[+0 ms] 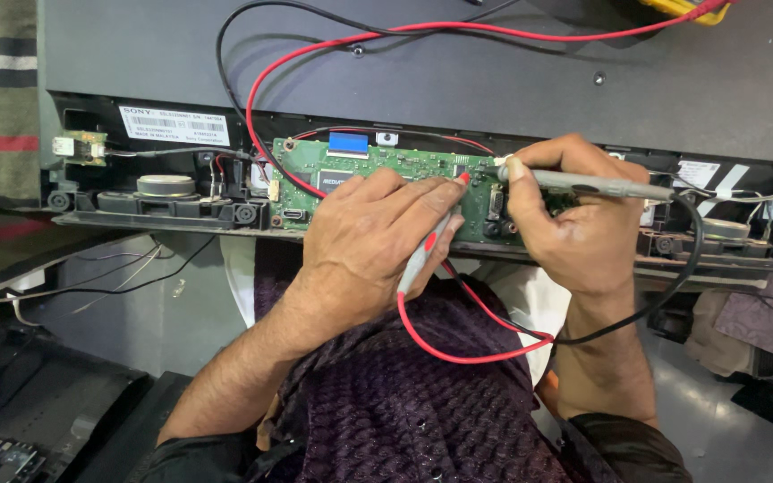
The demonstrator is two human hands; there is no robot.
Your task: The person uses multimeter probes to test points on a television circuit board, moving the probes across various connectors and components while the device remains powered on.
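Head view: we take the green board (pixel 378 174) as landmark. Our left hand (pixel 373 241) pinches the red probe (pixel 429 246) between its fingers; the probe slants up to the right, its tip on the board's right part. Our right hand (pixel 574 215) pinches the black probe (pixel 597 183), which lies almost level with its tip pointing left, just beside the red tip. Whether the tips touch the same part, we cannot tell. Both hands are equally near the board.
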